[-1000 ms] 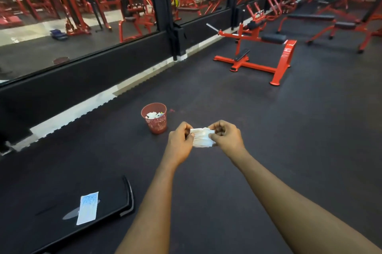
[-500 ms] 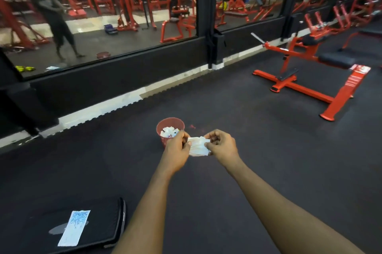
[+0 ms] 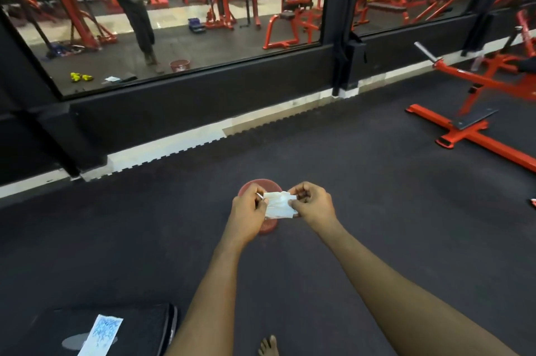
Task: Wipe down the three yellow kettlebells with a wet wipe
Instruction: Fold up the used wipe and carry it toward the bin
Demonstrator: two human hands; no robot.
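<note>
Holding the crumpled wipe [image 3: 279,205] pinched between both hands [image 3: 251,210], I'm now bringing it right over the red bin [image 3: 268,225], where before it sat ahead; wiping looks finished.

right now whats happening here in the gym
A person stands on the dark gym floor holding a white wipe between both hands, left hand and right hand pinching its ends. Right below the hands sits a red bin. A packet lies on a black pad at lower left. No kettlebell is being wiped.
</note>
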